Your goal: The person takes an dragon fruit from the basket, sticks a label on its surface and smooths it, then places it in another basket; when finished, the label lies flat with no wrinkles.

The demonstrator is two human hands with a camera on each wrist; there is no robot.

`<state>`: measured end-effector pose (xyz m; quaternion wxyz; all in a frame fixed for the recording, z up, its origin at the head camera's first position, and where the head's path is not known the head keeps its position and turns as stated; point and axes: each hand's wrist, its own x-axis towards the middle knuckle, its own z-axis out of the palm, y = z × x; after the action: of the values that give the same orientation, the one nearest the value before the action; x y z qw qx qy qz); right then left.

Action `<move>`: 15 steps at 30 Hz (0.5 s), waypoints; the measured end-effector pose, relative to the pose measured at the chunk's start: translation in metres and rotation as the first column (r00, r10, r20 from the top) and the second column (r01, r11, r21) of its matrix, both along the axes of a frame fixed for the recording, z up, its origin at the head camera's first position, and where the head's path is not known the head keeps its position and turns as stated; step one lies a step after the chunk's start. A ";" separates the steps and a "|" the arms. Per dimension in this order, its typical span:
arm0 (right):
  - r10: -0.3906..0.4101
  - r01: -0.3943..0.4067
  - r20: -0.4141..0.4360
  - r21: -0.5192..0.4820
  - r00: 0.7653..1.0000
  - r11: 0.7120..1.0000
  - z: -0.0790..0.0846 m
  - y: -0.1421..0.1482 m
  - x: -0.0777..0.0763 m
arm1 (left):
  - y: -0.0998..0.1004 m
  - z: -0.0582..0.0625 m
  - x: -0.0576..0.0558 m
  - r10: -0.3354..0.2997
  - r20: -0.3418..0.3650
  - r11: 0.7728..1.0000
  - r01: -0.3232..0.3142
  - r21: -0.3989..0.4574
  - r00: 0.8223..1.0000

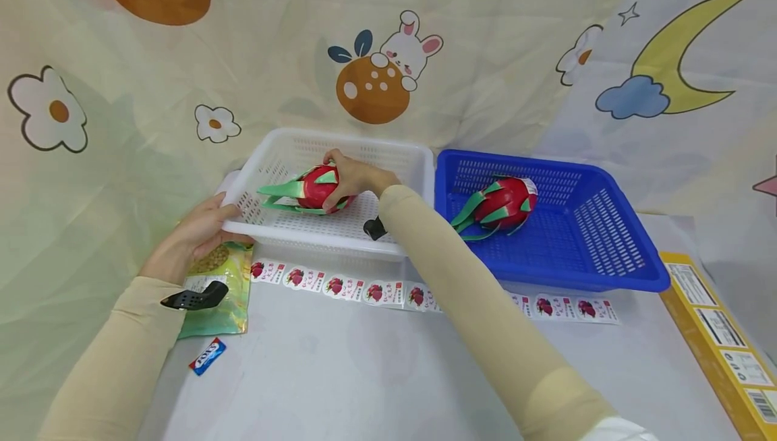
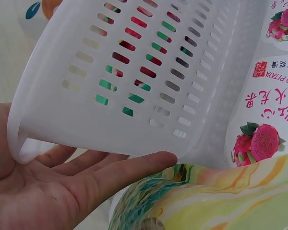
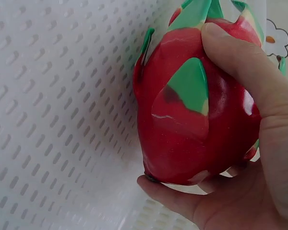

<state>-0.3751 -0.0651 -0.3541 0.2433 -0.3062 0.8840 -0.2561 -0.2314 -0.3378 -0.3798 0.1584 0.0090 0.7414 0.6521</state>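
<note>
My right hand point(image 1: 358, 178) grips a red dragon fruit point(image 3: 182, 110) with green leaf tips, inside the white plastic basket point(image 1: 328, 237). In the right wrist view, the thumb lies near its leafy end and the fingers reach round the other end. My left hand point(image 1: 209, 225) holds the left front corner of this basket, thumb over the rim and fingers beneath, as the left wrist view shows. A second dragon fruit point(image 1: 504, 205) lies in the blue basket point(image 1: 613, 191) to the right, a pale sticker at its end.
A row of dragon fruit stickers point(image 1: 340, 287) runs along the table before the baskets. Below my left hand lies a yellow-green packet point(image 1: 233, 292), with a small blue-and-red wrapper point(image 1: 208, 356) nearer. A long yellow box point(image 1: 716, 333) lines the right side. Behind hangs a printed curtain point(image 1: 485, 56).
</note>
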 end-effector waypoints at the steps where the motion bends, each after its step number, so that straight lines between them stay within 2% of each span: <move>1: -0.003 0.003 -0.011 0.005 1.000 1.000 0.001 0.000 0.001 | 0.001 0.000 0.000 0.001 0.000 1.000 -0.001 0.001 1.000; 9: -0.016 0.018 -0.116 0.017 0.993 1.000 0.004 0.010 0.003 | 0.004 -0.001 0.000 -0.004 0.023 0.999 0.003 0.041 1.000; 15: -0.049 0.037 -0.176 -0.069 0.983 0.997 0.015 0.025 0.004 | 0.001 0.000 0.002 0.007 0.037 0.998 -0.009 0.063 0.999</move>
<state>-0.3710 -0.0397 -0.3391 0.1477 -0.3165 0.8997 -0.2619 -0.2291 -0.3364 -0.3796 0.1691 -0.0009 0.7174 0.6758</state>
